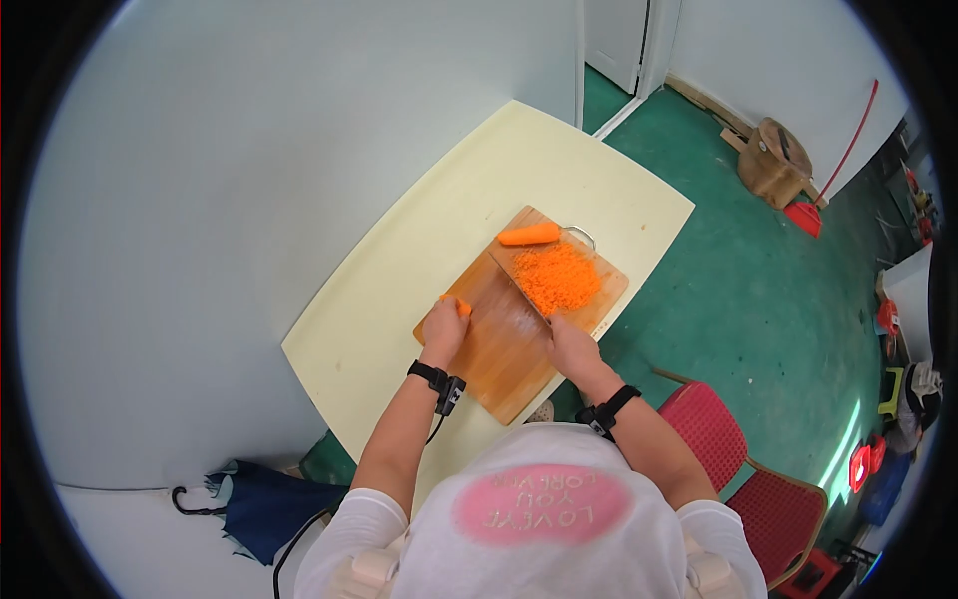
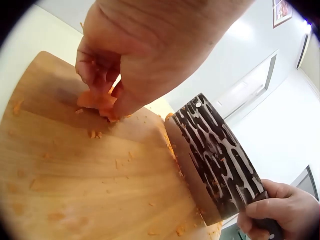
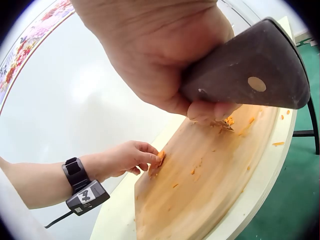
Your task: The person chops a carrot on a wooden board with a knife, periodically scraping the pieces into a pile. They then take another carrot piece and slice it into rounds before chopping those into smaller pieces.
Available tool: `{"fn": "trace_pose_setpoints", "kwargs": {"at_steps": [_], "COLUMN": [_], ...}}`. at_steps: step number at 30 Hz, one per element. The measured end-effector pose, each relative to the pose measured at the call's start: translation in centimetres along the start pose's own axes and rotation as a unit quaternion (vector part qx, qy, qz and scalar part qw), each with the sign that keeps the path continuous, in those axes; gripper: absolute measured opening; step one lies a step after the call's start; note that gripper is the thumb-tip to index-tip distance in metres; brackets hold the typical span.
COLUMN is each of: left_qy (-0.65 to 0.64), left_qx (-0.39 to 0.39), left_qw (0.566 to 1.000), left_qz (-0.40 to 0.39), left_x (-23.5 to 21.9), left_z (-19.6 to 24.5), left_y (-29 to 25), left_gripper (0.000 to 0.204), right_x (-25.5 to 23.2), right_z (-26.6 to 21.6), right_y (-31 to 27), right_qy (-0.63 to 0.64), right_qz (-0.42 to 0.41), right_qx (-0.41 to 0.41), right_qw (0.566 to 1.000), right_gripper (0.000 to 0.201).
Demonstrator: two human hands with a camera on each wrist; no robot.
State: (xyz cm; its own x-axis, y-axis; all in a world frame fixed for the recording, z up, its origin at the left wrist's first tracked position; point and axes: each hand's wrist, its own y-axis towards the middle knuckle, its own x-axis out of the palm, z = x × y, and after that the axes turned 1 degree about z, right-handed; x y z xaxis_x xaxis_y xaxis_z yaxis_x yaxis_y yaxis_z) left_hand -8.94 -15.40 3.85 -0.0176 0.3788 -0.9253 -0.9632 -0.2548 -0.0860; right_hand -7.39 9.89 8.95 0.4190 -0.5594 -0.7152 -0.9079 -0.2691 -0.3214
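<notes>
My left hand (image 1: pixel 445 329) pinches small carrot pieces (image 2: pixel 99 102) at the left edge of the wooden cutting board (image 1: pixel 479 361). In my right hand (image 1: pixel 576 351) is the dark handle (image 3: pixel 250 67) of a cleaver, whose patterned blade (image 2: pixel 215 157) stands on its edge on the board in the left wrist view. Beyond the blade lies a heap of finely chopped carrot (image 1: pixel 557 278). A larger peeled carrot piece (image 1: pixel 529 235) rests at the board's far end. Carrot bits are scattered over the board between the hands.
The board lies on a cream table (image 1: pixel 369 270) against a pale wall. Red chairs (image 1: pixel 704 424) stand at the right on the green floor. A dark blue umbrella (image 1: pixel 264 509) is at lower left; a wooden tub (image 1: pixel 773 163) and a red dustpan (image 1: pixel 804 218) are at the far right.
</notes>
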Motion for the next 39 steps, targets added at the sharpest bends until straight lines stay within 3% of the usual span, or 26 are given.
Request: {"fn": "trace_pose_setpoints", "kwargs": {"at_steps": [2,10,12,15,17,21,23,31,33,35,39], "left_qy": [-0.003,-0.034,-0.035,0.007,0.011,0.024,0.031,0.015,0.005,-0.076,-0.153], "left_qx": [-0.008,-0.023,-0.028,0.022,0.120,0.181,0.214,0.206,0.203,0.169,0.072], "left_qw": [1.000,0.999,0.999,1.000,0.992,0.981,0.968,0.969,0.972,0.967,0.974], "left_qz": [-0.026,-0.005,-0.008,-0.002,0.037,0.065,0.126,0.138,0.120,0.173,0.154], "left_x": [0.2,-0.2,-0.5,-0.9,-0.2,1.3,1.9,3.3,3.1,3.1,3.2], "left_z": [-0.4,0.8,1.1,1.9,2.0,3.5,4.2,4.2,4.1,4.0,3.7], "left_y": [0.2,-0.8,-1.5,-3.4,-4.8,-6.4,-6.7,-9.0,-9.9,-10.5,-11.0], "left_gripper": [0.024,0.020,0.020,0.019,0.017,0.015,0.016,0.021,0.023,0.026,0.027], "right_x": [-0.5,-0.4,-1.1,-1.0,-1.2,-1.1,-1.1,-1.5,-1.3,-1.5,-1.7], "right_z": [-0.1,0.9,0.7,1.1,1.3,1.8,1.7,1.3,1.8,2.1,2.1], "right_y": [-0.1,0.8,0.7,0.9,1.0,1.4,1.4,1.8,2.0,2.0,2.2], "right_qy": [-0.003,0.001,0.012,0.019,0.020,0.016,0.011,-0.042,-0.041,-0.048,-0.074], "right_qz": [-0.006,0.000,-0.027,-0.022,-0.029,-0.030,-0.031,-0.067,-0.033,-0.033,-0.033], "right_qx": [0.005,-0.006,0.008,-0.002,-0.001,-0.002,-0.008,-0.015,-0.049,-0.065,-0.097], "right_qw": [1.000,1.000,1.000,1.000,0.999,0.999,0.999,0.997,0.997,0.996,0.992], "right_gripper": [0.037,0.029,0.042,0.040,0.039,0.036,0.036,0.035,0.023,0.022,0.020]}}
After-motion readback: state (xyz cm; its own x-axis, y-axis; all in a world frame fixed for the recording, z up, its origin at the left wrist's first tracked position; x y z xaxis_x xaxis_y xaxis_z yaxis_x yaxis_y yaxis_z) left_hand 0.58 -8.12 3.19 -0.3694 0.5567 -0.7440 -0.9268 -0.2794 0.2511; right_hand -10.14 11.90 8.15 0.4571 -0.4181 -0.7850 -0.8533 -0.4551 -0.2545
